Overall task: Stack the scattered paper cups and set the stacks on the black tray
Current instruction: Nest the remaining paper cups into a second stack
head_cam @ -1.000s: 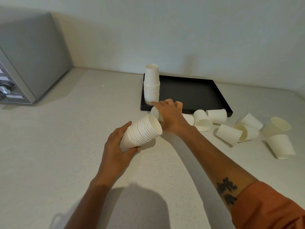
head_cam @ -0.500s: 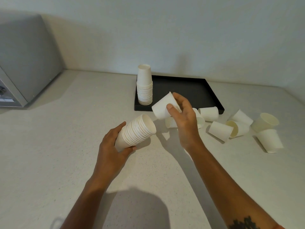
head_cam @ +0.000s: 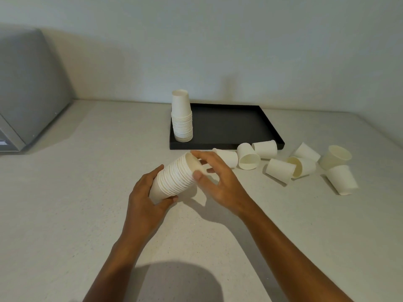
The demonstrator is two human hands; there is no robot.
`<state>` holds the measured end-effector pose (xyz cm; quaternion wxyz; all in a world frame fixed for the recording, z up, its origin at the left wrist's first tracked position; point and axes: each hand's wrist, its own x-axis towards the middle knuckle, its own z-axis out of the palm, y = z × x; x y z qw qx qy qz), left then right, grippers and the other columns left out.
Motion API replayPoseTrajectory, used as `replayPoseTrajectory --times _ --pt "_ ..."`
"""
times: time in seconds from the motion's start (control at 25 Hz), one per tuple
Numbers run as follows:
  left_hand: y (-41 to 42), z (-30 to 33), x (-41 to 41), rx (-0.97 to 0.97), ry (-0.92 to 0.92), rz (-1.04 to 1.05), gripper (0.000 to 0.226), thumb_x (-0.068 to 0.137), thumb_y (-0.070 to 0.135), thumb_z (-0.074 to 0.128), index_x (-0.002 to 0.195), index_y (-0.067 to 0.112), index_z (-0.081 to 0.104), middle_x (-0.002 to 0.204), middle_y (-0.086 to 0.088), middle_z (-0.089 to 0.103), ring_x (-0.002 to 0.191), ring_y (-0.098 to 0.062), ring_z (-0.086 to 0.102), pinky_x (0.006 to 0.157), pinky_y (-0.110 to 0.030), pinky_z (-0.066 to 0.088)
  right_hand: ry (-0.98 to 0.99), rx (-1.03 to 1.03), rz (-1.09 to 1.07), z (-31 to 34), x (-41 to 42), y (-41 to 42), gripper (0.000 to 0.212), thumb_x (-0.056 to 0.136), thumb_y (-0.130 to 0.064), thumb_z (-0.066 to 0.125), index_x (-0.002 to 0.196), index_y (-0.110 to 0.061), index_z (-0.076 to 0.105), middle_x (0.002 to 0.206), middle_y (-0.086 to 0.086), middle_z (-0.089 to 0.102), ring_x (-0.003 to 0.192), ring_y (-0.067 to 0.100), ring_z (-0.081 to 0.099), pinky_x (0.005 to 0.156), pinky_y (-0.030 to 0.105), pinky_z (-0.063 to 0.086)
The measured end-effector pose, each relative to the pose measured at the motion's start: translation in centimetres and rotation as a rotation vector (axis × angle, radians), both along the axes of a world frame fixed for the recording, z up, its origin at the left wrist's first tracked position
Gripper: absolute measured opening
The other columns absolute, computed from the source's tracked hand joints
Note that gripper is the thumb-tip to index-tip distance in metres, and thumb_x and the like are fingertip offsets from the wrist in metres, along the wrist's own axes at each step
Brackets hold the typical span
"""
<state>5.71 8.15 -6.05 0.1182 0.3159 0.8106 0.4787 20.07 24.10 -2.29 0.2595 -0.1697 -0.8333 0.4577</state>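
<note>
The left hand [head_cam: 144,199] wraps closed around the base of a tilted stack of paper cups [head_cam: 176,178], mouth facing far-right. The right hand [head_cam: 220,184] rests thumb and spread fingers loosely at that stack's rim. An upturned stack [head_cam: 182,118] stands in the black tray's [head_cam: 229,127] near-left corner. Loose cups [head_cam: 305,164] lie on the counter [head_cam: 65,192] to the right, crowding the tray's near edge. A grey appliance [head_cam: 28,90] sits far left.

Matt white paper cups [head_cam: 279,170] lie right of the hands [head_cam: 220,184]. Beyond them, the tray [head_cam: 229,125] looks smooth, matt black. The surface [head_cam: 65,192] is pale, finely speckled, matt. Far left, an appliance [head_cam: 26,88] shows brushed grey metal.
</note>
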Motion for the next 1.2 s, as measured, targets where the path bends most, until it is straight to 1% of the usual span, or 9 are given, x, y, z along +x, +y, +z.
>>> replayPoseTrajectory --times 0.08,0.16,0.28,0.44,0.68,0.84,0.96,1.04,1.2 --pt "-0.5 0.0 0.4 0.084 0.014 -0.001 0.076 0.082 0.024 0.084 0.149 0.015 0.049 0.143 0.001 0.055 0.122 -0.017 0.053 0.106 -0.038 0.045 0.062 -0.038 -0.047 0.4 0.1 1.2 0.038 0.109 -0.044 0.043 0.143 -0.034 0.057 0.143 -0.019 0.058 0.132 -0.001 0.053 0.103 0.008 0.044" --pt "-0.7 0.1 0.6 0.104 0.018 -0.001 0.076 0.080 0.023 0.086 0.147 0.016 0.050 0.144 -0.004 0.058 0.122 -0.019 0.056 0.105 -0.037 0.046 0.030 0.119 -0.235 0.6 -0.1 3.1 0.037 0.110 -0.030 0.048 0.145 -0.025 0.059 0.143 -0.010 0.062 0.132 0.009 0.057 0.113 0.027 0.047" --pt "-0.3 0.2 0.6 0.096 -0.010 0.003 0.075 0.081 0.019 0.085 0.147 0.013 0.049 0.146 -0.009 0.057 0.128 -0.027 0.057 0.110 -0.044 0.046 -0.377 0.509 -0.361 0.2 -0.8 5.9 0.066 0.094 -0.022 0.074 0.155 -0.027 0.048 0.158 0.000 0.052 0.144 0.024 0.046 0.126 0.057 0.024" --pt "-0.4 0.2 0.6 0.103 -0.004 -0.002 0.077 0.080 0.022 0.086 0.147 0.016 0.049 0.140 0.003 0.056 0.124 -0.020 0.056 0.106 -0.037 0.045 -0.703 0.672 -0.255 -2.0 -1.6 7.8 0.111 0.077 -0.038 0.088 0.165 -0.034 0.020 0.170 -0.005 0.031 0.155 0.026 0.029 0.127 0.057 0.012" --pt "-0.5 0.1 0.4 0.099 -0.017 0.011 0.076 0.079 0.026 0.086 0.146 0.022 0.050 0.145 -0.005 0.058 0.127 -0.027 0.059 0.105 -0.036 0.046 -0.560 0.736 -0.321 -3.4 -2.1 8.5 0.091 0.082 -0.040 0.086 0.160 -0.032 0.039 0.161 -0.002 0.048 0.145 0.027 0.043 0.124 0.057 0.021" --pt "-0.8 0.1 0.5 0.112 -0.005 0.009 0.079 0.079 0.023 0.088 0.148 0.016 0.051 0.144 -0.004 0.059 0.125 -0.025 0.060 0.105 -0.040 0.049 -0.212 0.335 -0.449 -2.2 -1.6 7.1 0.080 0.086 -0.040 0.087 0.154 -0.030 0.047 0.153 -0.003 0.055 0.136 0.021 0.051 0.118 0.050 0.035" --pt "-0.7 0.2 0.5 0.123 0.005 0.009 0.078 0.079 0.023 0.088 0.147 0.017 0.051 0.144 -0.004 0.059 0.125 -0.026 0.060 0.106 -0.043 0.050 0.097 -0.052 -0.493 -0.7 -0.4 5.1 0.077 0.088 -0.038 0.085 0.154 -0.033 0.047 0.149 -0.007 0.055 0.127 0.018 0.059 0.094 0.026 0.057" --pt "-0.7 0.2 0.7 0.123 0.015 -0.002 0.078 0.079 0.021 0.088 0.147 0.016 0.052 0.144 -0.003 0.060 0.125 -0.025 0.060 0.106 -0.044 0.051 0.220 -0.226 -0.489 0.5 0.4 3.8 0.067 0.091 -0.037 0.082 0.150 -0.036 0.051 0.139 -0.014 0.059 0.119 0.015 0.066 0.075 0.010 0.058" --pt "-0.7 0.3 1.0 0.119 0.023 -0.010 0.079 0.078 0.018 0.089 0.148 0.015 0.051 0.143 -0.004 0.060 0.125 -0.026 0.060 0.106 -0.048 0.053 0.349 -0.353 -0.355 2.0 0.9 1.5 0.059 0.089 -0.043 0.079 0.144 -0.036 0.057 0.132 -0.019 0.062 0.118 -0.007 0.063 0.075 0.012 0.057"
